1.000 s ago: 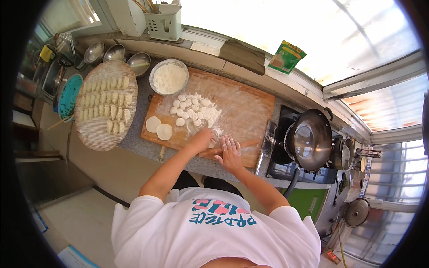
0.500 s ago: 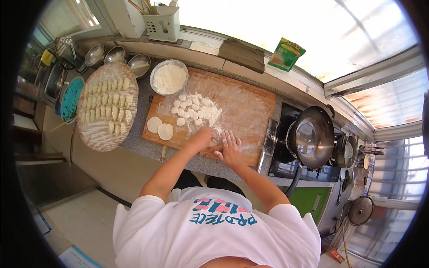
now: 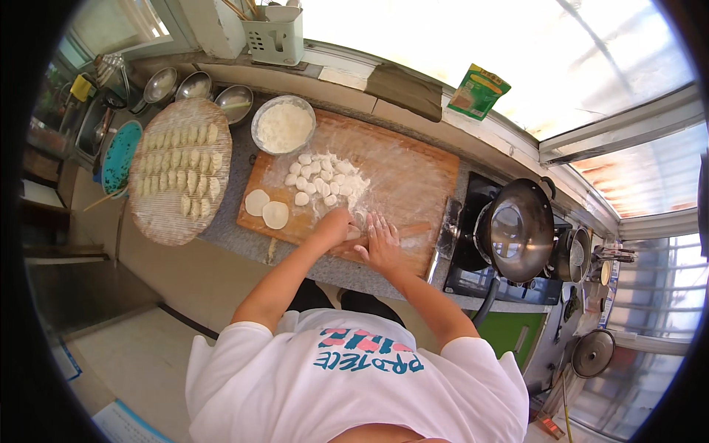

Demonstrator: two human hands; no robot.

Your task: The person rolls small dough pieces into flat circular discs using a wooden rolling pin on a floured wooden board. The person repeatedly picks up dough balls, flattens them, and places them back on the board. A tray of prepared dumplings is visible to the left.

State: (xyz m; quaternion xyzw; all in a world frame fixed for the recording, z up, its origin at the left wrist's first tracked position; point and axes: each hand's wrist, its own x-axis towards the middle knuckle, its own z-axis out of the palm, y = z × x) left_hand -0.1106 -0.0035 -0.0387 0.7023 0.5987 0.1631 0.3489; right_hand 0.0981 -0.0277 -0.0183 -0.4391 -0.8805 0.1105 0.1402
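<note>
Rolling goes on at the near edge of the wooden board (image 3: pixel 413 177): a rolling pin (image 3: pixel 402 231) lies across it, and a small dough piece (image 3: pixel 355 233) sits under the fingers, mostly hidden. Against the two earlier pictures very little has shifted; both hands stay at the same spot on the board, the right one nudged slightly along the pin, which suggests one wrapper is still being flattened and not swapped for another. The left hand (image 3: pixel 336 225) is curled over the dough piece, pinching or turning it, though the exact grip cannot be made out. The right hand (image 3: pixel 382 240) lies flat and spread on the pin, palm down, grasping nothing.

Both forearms reach up from the lower edge, elbows bent and converging. Beyond the hands a floured heap of cut dough lumps (image 3: pixel 325 177) waits, with two finished round wrappers (image 3: pixel 266 208) to its left. A bowl of flour (image 3: pixel 283 125) stands at the board's far corner, and a round tray of folded dumplings (image 3: pixel 181 173) rests on the counter (image 3: pixel 229 221) further left.
</note>
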